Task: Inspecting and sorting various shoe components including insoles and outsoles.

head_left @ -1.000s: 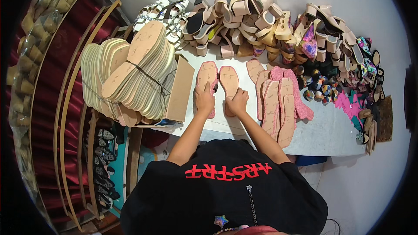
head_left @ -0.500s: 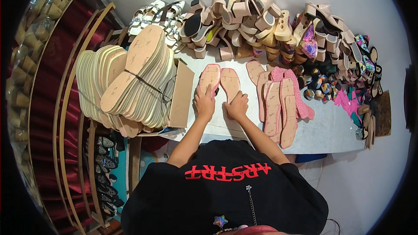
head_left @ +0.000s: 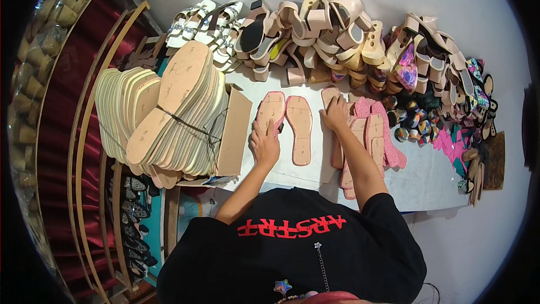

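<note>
My left hand (head_left: 265,142) is wrapped round the lower part of a tan shoe insole (head_left: 272,105) with a pink edge; its lower end is hidden under the hand. A small dark bit beside those fingers is too small to make out. To its right, a matching insole (head_left: 299,135) lies flat on the white tabletop, touched by neither hand. My right hand (head_left: 336,115) is at the far left end of a group of pink-edged insoles (head_left: 356,130), its thumb and fingers on either side of one insole (head_left: 329,94). My right forearm covers part of this group.
A cardboard box (head_left: 236,129) holds a thick bundle of tied insole sheets (head_left: 185,73) at the left. Heeled sandals (head_left: 315,28) are heaped along the back wall. Patterned heels (head_left: 416,121) and pink fabric scraps (head_left: 448,142) lie right. Wooden rack rails (head_left: 84,107) stand far left.
My right hand has let go of the middle insole, which now lies alone, and moved right and away to the insole group. My left hand stays on its insole. The view has shifted slightly.
</note>
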